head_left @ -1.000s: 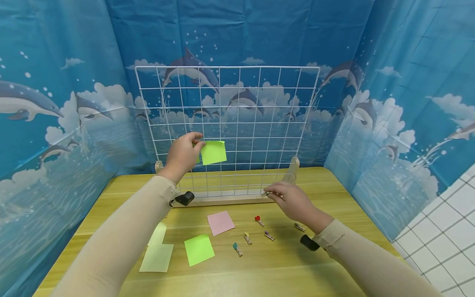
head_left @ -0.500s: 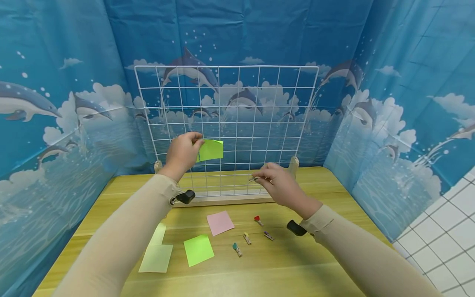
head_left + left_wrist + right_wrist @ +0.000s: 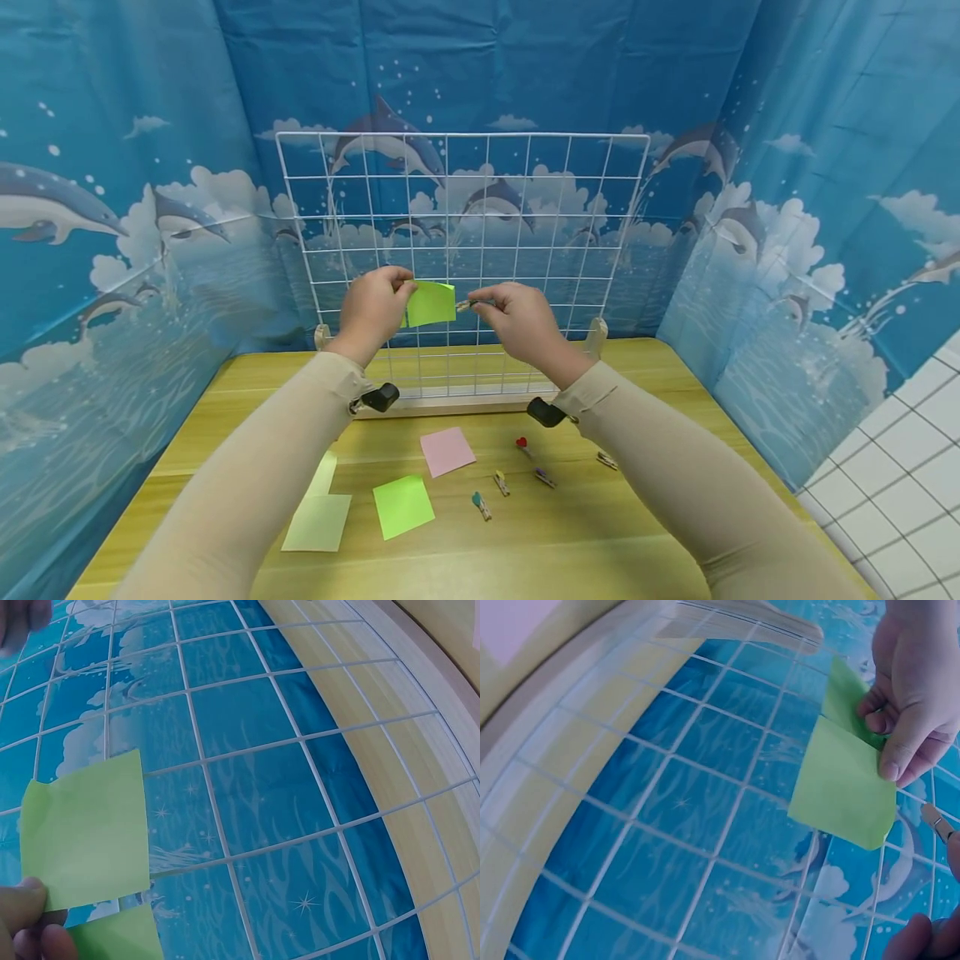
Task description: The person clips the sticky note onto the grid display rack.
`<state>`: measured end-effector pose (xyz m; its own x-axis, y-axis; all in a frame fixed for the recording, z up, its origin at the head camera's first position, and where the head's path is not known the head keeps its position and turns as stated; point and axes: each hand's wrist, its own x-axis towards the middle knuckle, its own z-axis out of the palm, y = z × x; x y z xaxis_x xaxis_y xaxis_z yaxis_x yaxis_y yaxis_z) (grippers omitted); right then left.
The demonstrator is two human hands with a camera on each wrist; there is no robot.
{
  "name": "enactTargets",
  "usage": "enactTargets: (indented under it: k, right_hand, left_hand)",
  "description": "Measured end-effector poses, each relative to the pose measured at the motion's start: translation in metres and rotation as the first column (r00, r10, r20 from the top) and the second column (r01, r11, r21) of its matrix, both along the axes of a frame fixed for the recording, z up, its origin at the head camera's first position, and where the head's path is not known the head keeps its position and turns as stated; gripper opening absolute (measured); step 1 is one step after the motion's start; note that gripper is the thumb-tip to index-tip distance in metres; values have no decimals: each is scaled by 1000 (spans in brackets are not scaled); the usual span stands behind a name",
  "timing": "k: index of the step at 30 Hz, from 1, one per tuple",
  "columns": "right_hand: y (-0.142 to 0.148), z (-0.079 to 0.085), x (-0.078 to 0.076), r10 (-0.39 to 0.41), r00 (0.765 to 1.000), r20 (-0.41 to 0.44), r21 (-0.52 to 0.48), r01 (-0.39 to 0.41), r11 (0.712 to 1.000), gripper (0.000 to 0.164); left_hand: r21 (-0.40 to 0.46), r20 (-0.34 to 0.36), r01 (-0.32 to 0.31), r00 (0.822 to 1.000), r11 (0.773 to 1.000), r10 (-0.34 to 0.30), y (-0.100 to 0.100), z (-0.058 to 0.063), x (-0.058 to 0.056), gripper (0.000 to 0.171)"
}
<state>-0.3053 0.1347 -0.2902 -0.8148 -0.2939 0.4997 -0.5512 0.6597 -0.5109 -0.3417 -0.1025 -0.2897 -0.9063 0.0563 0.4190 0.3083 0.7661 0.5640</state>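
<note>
At a white wire grid [image 3: 465, 134], my left hand [image 3: 372, 310] pinches the left edge of a bright green sticky note [image 3: 432, 303] between thumb and fingers. A second green note [image 3: 120, 934] sits beside it, partly hidden behind that hand in the head view. My right hand [image 3: 521, 321] pinches a small wooden clothespin [image 3: 463, 306], its tip close to the held note's right edge. In the right wrist view the clothespin [image 3: 936, 821] is apart from the note; whether its jaws are spread cannot be seen.
On the wooden table lie a pink note [image 3: 447, 452], a green note [image 3: 403, 507] and pale notes [image 3: 317, 522]. Several clothespins lie to the right, including a teal one [image 3: 482, 506] and a red-heart one [image 3: 523, 446]. Wooden feet [image 3: 596, 339] support the grid.
My right hand has moved up and left from the grid's lower right to the note's right edge, carrying the clothespin. My left hand stays nearly in place; the note has curled slightly.
</note>
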Motion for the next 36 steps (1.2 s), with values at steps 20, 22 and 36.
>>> enactTargets:
  k: [20,22,36]
  right_hand:
    - [-51,15,-40,-125,988,92,-14,127,992,30]
    - [-53,15,-41,-132,986,105,-24,135,991,30]
    - [-62,21,-47,-158,970,184,-22,165,986,31]
  left_hand:
    - [-30,-21,-2,1000,1000,1,1,-2,-4,33]
    - [-30,-28,-3,1000,1000,2,1,-2,-4,33]
    - [-31,-29,-15,999,999,14,0,-2,-3,32]
